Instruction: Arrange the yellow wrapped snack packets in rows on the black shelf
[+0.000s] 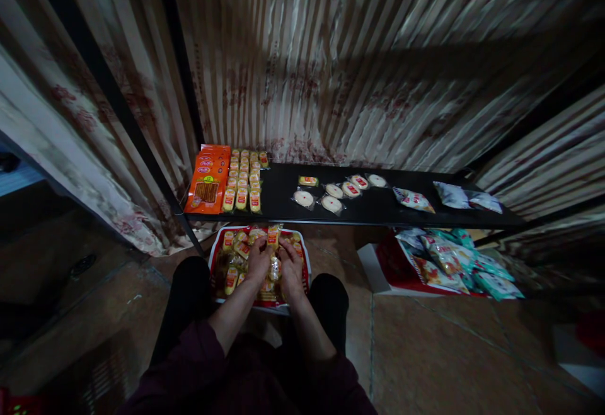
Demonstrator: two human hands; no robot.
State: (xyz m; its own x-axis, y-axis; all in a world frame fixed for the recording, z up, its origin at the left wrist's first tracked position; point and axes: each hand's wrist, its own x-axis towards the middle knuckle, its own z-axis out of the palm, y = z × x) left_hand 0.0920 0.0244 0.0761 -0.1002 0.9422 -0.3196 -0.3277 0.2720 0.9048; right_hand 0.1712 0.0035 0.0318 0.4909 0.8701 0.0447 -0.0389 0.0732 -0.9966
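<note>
A red basket with a white rim (307, 264) sits between the person's knees, full of small yellow wrapped snacks (230, 279). Over its middle, my left hand (258, 261) and my right hand (290, 268) are close together. Between their fingertips is one yellow wrapped snack (273, 237), held upright near the basket's far side. Both hands have their fingers closed on it. On the black shelf (283, 212) beyond, rows of the same yellow snacks (242, 198) stand beside orange packets (207, 182) at the left end.
Round wrapped cakes (303, 198) and a single yellow snack (308, 181) lie mid-shelf, with white packets (413, 200) further right. A box (378, 270) of green and white packets (447, 254) stands on the floor at right. Black shelf posts (179, 56) rise before curtains.
</note>
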